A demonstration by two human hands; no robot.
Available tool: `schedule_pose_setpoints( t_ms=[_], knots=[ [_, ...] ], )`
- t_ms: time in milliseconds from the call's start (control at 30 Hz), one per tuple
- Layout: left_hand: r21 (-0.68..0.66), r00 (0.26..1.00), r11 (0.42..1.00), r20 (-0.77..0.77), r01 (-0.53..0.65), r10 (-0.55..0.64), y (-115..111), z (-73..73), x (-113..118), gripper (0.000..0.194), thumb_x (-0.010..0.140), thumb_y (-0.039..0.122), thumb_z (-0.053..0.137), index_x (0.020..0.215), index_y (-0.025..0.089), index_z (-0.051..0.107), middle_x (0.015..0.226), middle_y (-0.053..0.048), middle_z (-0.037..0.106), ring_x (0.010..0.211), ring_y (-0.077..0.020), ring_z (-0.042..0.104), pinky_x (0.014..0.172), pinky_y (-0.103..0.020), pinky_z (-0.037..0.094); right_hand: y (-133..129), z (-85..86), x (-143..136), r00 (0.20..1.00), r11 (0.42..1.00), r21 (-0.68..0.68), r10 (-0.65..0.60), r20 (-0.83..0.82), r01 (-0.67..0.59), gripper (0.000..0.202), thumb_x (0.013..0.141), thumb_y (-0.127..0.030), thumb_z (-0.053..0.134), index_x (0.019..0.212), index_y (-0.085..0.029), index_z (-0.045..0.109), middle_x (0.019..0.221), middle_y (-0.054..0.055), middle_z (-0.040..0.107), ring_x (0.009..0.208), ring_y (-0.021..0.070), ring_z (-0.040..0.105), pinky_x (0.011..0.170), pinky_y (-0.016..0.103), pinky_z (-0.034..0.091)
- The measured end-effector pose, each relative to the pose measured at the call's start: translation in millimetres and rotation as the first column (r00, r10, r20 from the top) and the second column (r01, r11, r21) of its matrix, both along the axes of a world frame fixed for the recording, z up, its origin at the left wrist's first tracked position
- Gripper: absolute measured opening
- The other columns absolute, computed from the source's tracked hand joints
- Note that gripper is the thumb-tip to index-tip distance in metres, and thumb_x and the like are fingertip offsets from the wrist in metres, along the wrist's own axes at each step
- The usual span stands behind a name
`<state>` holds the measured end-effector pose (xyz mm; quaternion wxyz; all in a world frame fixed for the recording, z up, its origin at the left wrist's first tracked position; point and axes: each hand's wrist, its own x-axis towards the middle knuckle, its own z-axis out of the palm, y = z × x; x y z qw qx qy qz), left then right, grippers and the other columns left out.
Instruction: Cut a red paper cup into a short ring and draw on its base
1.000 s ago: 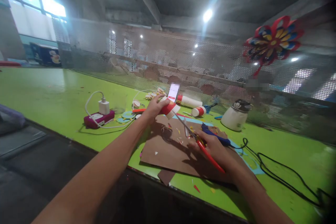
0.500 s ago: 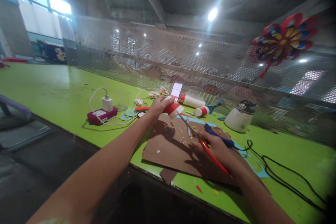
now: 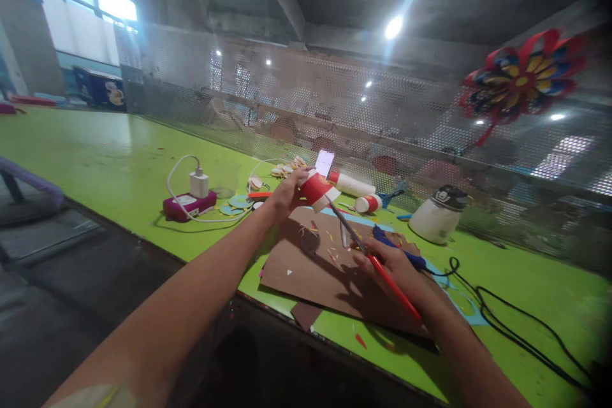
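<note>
Currently, left hand (image 3: 289, 192) holds cup (image 3: 317, 190), right hand (image 3: 391, 260) scissors (image 3: 394, 289).

The room is dim, with glare whiting out the window (image 3: 116, 3) at upper left and an overhead lamp (image 3: 394, 27) throwing a long bluish streak. The right hand (image 3: 393, 266) casts a dark shadow on the brown board (image 3: 306, 277). Fine detail looks smeared, and both corners at right fade to black.

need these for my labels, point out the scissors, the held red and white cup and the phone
Scissors (image 3: 384, 274): head view, on the red handle
Held cup (image 3: 317, 189): head view, on its red band
Phone (image 3: 325, 164): head view, on its lit screen
</note>
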<state>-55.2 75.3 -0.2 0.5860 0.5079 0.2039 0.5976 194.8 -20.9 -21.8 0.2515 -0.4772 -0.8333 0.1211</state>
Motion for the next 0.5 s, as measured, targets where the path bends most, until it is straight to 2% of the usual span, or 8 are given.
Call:
schedule_pose_setpoints(
  t_ms=[100,200,400,500],
  knots=[
    [0.005,1.000,1.000,0.002,0.013,-0.013,1.3,-0.2,-1.4,0.043,0.075,0.038,0.065,0.114,0.023,0.057,0.100,-0.006,0.063,0.078,-0.0191,0.061,0.063,-0.031,0.053,-0.7,0.3,-0.4,1.000,1.000,0.008,-0.005,0.009,0.005,0.039,0.091,-0.047,0.050,0.116,-0.021,0.066,0.106,0.007,0.072,0.093,0.0250,0.066,0.082,0.035,0.052],
    [0.014,1.000,1.000,-0.003,0.011,-0.011,0.2,-0.8,-0.6,0.045,0.075,0.042,0.069,0.114,0.024,0.057,0.101,-0.006,0.063,0.077,-0.0186,0.061,0.065,-0.032,0.053,-1.8,1.0,-1.6,1.000,1.000,0.023,-0.013,0.013,0.013,0.039,0.092,-0.047,0.049,0.115,-0.021,0.067,0.097,0.006,0.073,0.084,0.0235,0.065,0.075,0.034,0.052],
    [0.042,1.000,0.999,0.004,0.011,-0.012,-0.3,-4.2,0.6,0.039,0.075,0.050,0.072,0.098,0.021,0.059,0.089,-0.004,0.062,0.074,-0.0163,0.058,0.064,-0.028,0.049,-4.3,2.0,-3.8,1.000,0.999,0.045,-0.016,0.004,0.016,0.037,0.093,-0.046,0.047,0.112,-0.022,0.067,0.097,0.006,0.073,0.086,0.0229,0.065,0.077,0.033,0.052],
    [0.046,1.000,0.999,0.012,0.014,-0.015,0.9,-6.3,1.3,0.037,0.078,0.050,0.069,0.097,0.020,0.060,0.091,-0.005,0.062,0.076,-0.0171,0.058,0.066,-0.028,0.049,-2.9,0.0,-2.6,0.999,0.999,0.038,-0.039,0.013,0.038,0.036,0.092,-0.047,0.048,0.109,-0.022,0.068,0.095,0.006,0.073,0.082,0.0243,0.066,0.076,0.035,0.052]
  ],
)
